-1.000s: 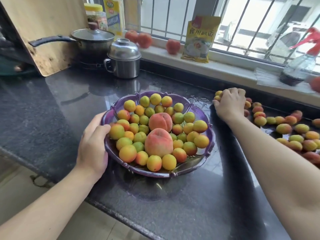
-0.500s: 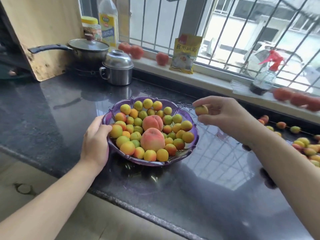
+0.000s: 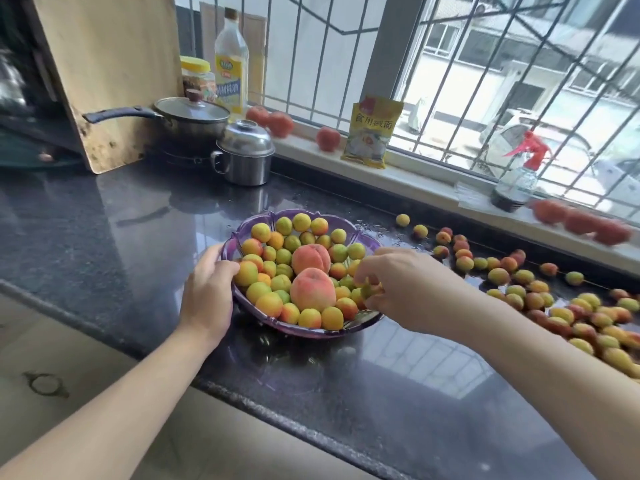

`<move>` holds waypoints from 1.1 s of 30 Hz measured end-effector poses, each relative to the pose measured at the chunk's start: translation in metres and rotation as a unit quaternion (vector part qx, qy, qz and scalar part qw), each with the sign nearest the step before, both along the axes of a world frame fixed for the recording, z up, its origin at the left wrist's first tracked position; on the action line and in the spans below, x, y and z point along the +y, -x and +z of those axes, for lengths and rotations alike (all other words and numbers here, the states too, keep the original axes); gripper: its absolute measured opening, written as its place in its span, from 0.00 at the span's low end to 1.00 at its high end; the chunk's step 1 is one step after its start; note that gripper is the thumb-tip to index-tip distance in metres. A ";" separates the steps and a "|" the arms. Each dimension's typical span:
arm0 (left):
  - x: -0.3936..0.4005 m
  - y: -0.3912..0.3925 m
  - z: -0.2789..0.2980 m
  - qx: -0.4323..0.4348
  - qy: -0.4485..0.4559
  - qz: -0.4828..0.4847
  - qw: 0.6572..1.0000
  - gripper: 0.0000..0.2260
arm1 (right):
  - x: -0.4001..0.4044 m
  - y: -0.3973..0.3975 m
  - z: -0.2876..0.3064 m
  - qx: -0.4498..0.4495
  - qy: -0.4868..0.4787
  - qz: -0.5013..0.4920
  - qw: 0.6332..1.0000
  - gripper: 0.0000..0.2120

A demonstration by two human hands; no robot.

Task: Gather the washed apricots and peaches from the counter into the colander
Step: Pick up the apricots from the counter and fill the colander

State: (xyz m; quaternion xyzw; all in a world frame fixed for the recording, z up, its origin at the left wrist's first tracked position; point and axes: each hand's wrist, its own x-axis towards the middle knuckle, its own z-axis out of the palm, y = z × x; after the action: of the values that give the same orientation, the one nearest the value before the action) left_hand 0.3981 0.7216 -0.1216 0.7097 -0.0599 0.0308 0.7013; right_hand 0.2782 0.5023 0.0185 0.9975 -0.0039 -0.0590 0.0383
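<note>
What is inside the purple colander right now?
The colander holds many small apricots and two peaches, piled near its rim. The right hand covers the fruit at the right side; the colander's bottom is hidden under the pile.

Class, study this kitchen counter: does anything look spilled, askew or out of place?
Yes. Water is pooled on the dark counter just right of the purple colander. Many apricots lie loose there instead of in it. The wooden board leans tilted, its lower corner stained dark.

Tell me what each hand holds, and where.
The left hand grips the purple colander by its left rim. The right hand pinches small apricots in its fingertips over the colander.
</note>
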 end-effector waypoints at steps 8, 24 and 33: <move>0.000 0.002 0.001 -0.005 0.007 -0.005 1.000 0.13 | 0.019 -0.017 -0.008 0.044 0.090 -0.013 0.995 0.04; -0.001 0.004 0.003 -0.015 -0.014 0.002 1.000 0.15 | -0.027 -0.029 0.007 -0.067 -0.101 -0.060 0.991 0.05; -0.002 -0.015 -0.011 -0.037 0.014 -0.011 0.999 0.13 | -0.164 -0.082 -0.059 -0.238 -0.138 -0.247 0.929 0.08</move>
State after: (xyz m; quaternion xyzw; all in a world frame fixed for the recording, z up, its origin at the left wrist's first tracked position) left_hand 0.4134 0.7195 -0.1324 0.6976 -0.0937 0.0500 0.7086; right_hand 0.3604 0.3387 -0.0405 0.9452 -0.2508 0.1723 -0.1180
